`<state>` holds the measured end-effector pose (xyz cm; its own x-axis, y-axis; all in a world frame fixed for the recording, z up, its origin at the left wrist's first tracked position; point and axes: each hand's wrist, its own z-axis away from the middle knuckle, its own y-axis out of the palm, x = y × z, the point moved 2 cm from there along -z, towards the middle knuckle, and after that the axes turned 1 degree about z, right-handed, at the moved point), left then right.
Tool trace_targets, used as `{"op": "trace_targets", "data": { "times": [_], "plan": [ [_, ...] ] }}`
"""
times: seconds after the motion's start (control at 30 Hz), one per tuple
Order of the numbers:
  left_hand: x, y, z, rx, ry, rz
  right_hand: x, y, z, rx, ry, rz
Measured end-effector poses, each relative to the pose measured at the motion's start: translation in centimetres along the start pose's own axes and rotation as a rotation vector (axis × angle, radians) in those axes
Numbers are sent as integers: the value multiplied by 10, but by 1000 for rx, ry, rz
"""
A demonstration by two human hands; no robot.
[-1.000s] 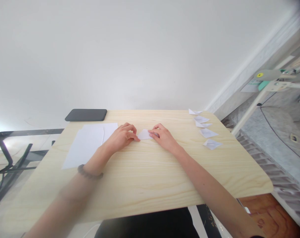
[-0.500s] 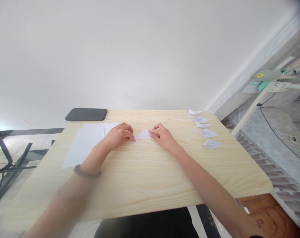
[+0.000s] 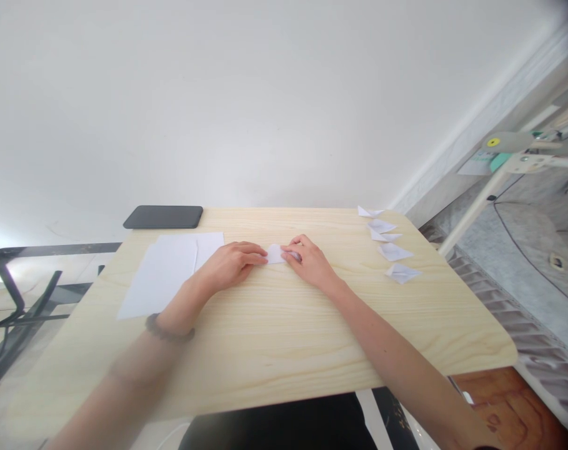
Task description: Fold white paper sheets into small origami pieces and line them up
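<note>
A small piece of folded white paper (image 3: 275,254) lies on the table between my two hands. My left hand (image 3: 234,265) covers its left end, the fingers together and stretched to the right, bearing on the paper; its thumb is mostly hidden. At the right end, my right hand (image 3: 309,261) pinches the paper between thumb and fingers. The paper's ends are hidden under the fingers, so its full shape does not show.
Several folded white paper shapes (image 3: 395,252) stand in a column on the right. White sheets (image 3: 159,275) lie at the left, with a thin white strip (image 3: 195,257) on them. A black phone-like slab (image 3: 164,217) rests behind them on the wooden table (image 3: 284,350), near the wall.
My left hand has shifted right along the paper, from a pinch at its left end to straighter fingers over it. Less of the paper shows. My right hand has hardly moved.
</note>
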<state>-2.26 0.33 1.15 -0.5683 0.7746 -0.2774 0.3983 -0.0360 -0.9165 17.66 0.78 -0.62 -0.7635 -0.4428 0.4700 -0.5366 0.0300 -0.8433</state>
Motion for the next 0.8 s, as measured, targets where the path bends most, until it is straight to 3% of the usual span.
{"op": "trace_targets", "data": {
  "times": [0.17,0.53,0.8],
  "plan": [
    [0,-1,-2,10,-28,14,9,2,2,-66,30,70],
    [-4,-4,-3,10,-50,-12,-5,0,-5,92,69,-134],
    [-3,-3,-2,-4,-53,1,-14,-14,-8,191,89,-302]
  ]
}}
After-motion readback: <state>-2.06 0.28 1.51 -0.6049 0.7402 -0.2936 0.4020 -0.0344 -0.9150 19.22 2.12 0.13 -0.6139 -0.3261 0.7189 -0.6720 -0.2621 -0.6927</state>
